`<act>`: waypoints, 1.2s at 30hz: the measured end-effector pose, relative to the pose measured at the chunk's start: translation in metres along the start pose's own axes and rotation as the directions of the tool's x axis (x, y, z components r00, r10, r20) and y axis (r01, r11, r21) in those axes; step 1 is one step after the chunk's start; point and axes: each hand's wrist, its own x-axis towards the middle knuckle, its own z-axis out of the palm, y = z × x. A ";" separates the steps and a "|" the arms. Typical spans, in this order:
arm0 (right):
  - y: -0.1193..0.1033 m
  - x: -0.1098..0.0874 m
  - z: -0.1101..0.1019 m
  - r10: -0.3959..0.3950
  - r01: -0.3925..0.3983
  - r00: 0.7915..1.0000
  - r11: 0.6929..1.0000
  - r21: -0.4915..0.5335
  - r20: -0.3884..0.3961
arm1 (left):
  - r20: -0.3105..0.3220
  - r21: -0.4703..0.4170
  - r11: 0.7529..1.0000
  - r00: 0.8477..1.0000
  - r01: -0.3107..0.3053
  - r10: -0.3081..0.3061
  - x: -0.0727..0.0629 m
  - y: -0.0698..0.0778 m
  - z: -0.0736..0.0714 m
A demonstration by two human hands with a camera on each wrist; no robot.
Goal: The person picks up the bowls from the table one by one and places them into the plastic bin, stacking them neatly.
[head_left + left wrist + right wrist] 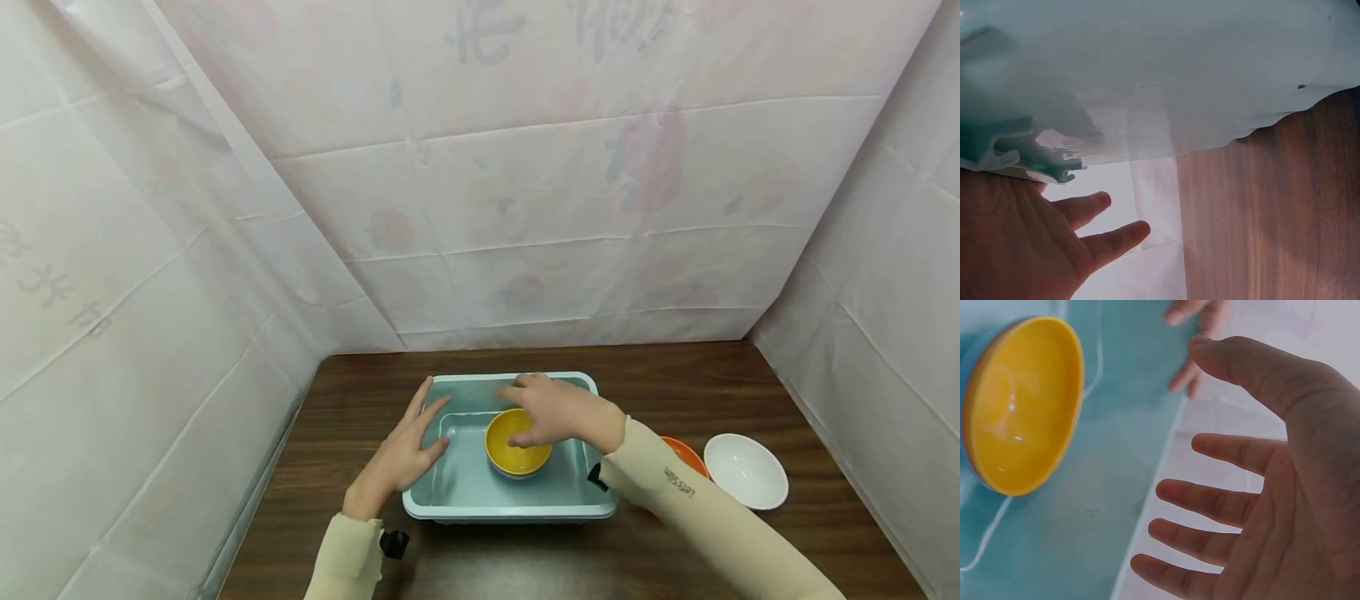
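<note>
A light blue plastic basin (510, 512) stands on the table, with a yellow bowl (498, 437) inside it. Under the yellow rim a paler outside shows; whether this is a second bowl I cannot tell. My right hand (564, 410) hovers over the bowl with fingers spread, holding nothing. In the right wrist view, a gap separates these fingers from the yellow bowl (1032, 406). At the basin's left side is my left hand (401, 454), fingers extended and apart. The left wrist view has this hand (1029, 237) just by the basin's rim; contact is unclear.
To the right of the basin lie an orange bowl (684, 454), partly hidden by my right sleeve, and a white bowl (746, 472). The dark wooden table (360, 383) is enclosed at the back and sides by pale printed sheets (525, 208).
</note>
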 end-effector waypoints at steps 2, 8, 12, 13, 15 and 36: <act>0.001 -0.005 -0.005 -0.001 0.001 1.000 1.000 0.024 -0.029 | 0.001 0.002 1.000 1.000 -0.002 0.002 0.000 0.000 0.000; 0.008 -0.023 -0.016 0.030 -0.024 0.991 0.999 0.045 -0.129 | 0.013 -0.001 1.000 1.000 0.003 -0.003 0.000 0.001 0.000; 0.013 -0.036 -0.022 0.045 -0.029 0.979 0.996 0.081 -0.199 | 0.012 -0.008 1.000 1.000 0.003 -0.003 -0.001 0.001 0.000; 0.014 -0.039 -0.023 0.048 -0.029 0.976 0.995 0.093 -0.212 | 0.011 -0.009 1.000 1.000 0.001 -0.001 -0.001 0.001 0.000; 0.017 -0.045 -0.024 0.060 -0.033 0.970 0.993 0.118 -0.234 | 0.009 -0.012 1.000 1.000 -0.003 0.003 -0.002 0.001 0.000; 0.064 -0.105 -0.002 0.113 -0.006 0.790 0.984 0.176 -0.602 | 0.007 -0.017 1.000 1.000 0.000 0.000 0.000 0.000 0.003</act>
